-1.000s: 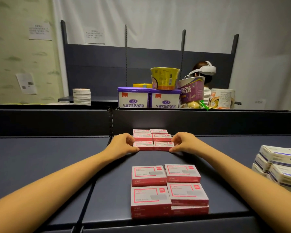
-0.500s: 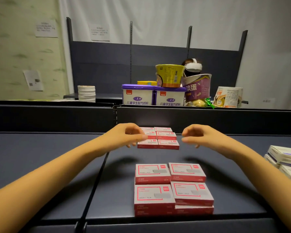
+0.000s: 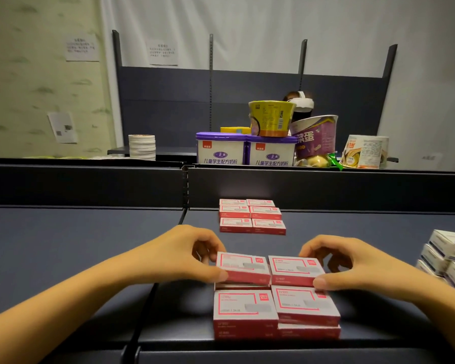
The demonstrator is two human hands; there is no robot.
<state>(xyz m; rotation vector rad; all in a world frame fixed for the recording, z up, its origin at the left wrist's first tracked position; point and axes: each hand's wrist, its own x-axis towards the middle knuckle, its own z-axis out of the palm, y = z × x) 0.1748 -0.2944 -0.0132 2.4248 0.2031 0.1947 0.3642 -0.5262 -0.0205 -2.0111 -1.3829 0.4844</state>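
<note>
Slippage is the main worry, starting at the left hand point(image 3: 184, 254). Its grip is half-closed on the outer end of the rear-left red box point(image 3: 243, 266), thumb on the near face and fingers curled behind. That box sits on another of the same kind, in the back row of a two-by-two block near the front edge of the shelf point(image 3: 63, 245). So shallow a pinch could let the box pivot and tip as it comes up, or drag the lower box along with it.

Just beside it lies the rear-right red box point(image 3: 294, 269). If the two are meant to travel as a pair pressed end to end, uneven pressure could make them buckle at the seam between them. They would then drop onto the front boxes point(image 3: 244, 307), where the right-hand top one sits askew on the one below.

The right hand point(image 3: 352, 264) mirrors the left, with its grip curled on the outer end of the rear-right box and the thumb at the near corner. Farther right, a stack of white cartons point(image 3: 449, 256) stands close to the right forearm, and a wide swing of the elbow might knock it.
</note>
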